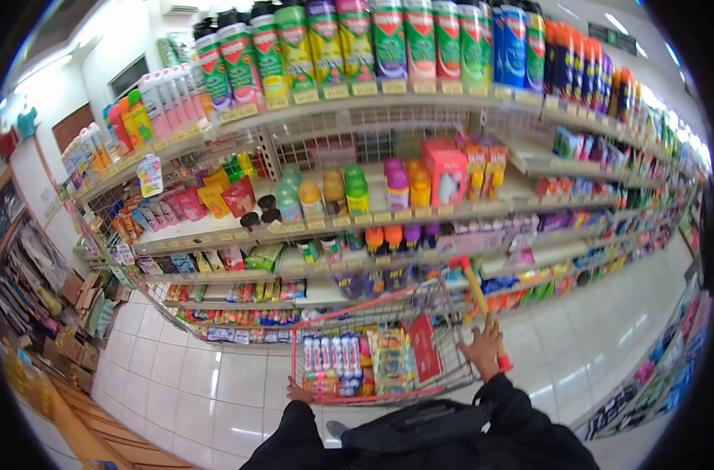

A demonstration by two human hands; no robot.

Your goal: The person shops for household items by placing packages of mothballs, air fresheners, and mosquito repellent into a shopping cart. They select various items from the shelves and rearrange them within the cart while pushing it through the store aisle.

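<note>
Ahead of both hands, a long shelf of spray cans and bottles bars the way; tiled floor lies right of them. Between the 2 hands stands the cart, wire-sided, red-rimmed, packets inside. The left hand touches its near-left corner; the right hand, fingers spread, touches the tan handle. Whether either grips, I can't tell.

A shop; price tags edge shelves of spray cans; a shopping cart stands alongside.
</note>
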